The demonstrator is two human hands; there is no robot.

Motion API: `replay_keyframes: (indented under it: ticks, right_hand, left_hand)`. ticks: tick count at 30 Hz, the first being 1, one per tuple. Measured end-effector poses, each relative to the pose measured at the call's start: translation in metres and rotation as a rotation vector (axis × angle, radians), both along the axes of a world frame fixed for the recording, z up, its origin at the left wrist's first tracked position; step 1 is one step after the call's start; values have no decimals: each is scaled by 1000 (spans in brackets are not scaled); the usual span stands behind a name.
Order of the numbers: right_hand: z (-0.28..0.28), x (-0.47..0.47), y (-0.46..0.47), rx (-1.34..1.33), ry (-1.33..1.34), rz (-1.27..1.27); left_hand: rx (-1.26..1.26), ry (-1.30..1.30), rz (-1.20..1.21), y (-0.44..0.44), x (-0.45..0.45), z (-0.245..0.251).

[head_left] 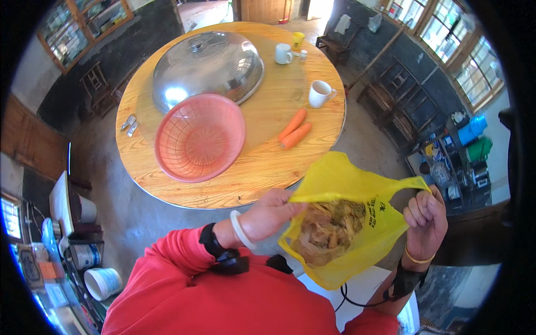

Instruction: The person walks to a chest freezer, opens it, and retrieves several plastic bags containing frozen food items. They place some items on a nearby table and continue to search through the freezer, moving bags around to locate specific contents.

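Observation:
A yellow plastic bag [379, 240] hangs open between my two hands, in front of my chest at the lower right. Inside it lie brown, wrinkled, dried-looking pieces [333, 230] whose kind I cannot tell. My left hand [268, 215] pinches the bag's rim on one side, with a white bangle at the wrist. At the other side my right hand [427, 217] grips a handle of the bag. Beyond the bag, on the round wooden table [268, 169], stand a pink plastic basket [201, 138] and two carrots [293, 124] [296, 135].
A large metal domed lid [209, 63] sits behind the basket. Two white mugs [321, 94] [283, 54], a yellow cup [298, 40] and a small white container [303, 54] stand toward the right edge. Wooden chairs [393, 96] and a loaded shelf [452, 163] line the right wall.

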State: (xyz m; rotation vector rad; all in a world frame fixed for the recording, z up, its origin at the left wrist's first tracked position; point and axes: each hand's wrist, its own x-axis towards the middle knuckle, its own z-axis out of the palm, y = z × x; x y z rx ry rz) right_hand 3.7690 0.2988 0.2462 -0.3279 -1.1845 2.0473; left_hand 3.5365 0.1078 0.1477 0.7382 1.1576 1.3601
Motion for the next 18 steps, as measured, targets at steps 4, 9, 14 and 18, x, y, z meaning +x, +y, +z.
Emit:
replay_keyframes:
  ticks: [4, 9, 14, 18]
  right_hand:
    - [0, -73, 19, -70, 14, 132]
    - [-18, -156, 25, -82, -77, 167]
    - [-48, -224, 19, -8, -246, 212]
    - [-67, -251, 17, 35, -345, 345]
  left_hand:
    - [-79, -146, 181, -2, -60, -21]
    - [-68, -97, 310, -4, -120, -47]
    - [-169, 56, 360, -5, -160, -89]
    - [-122, 32, 512, -2, -157, -127]
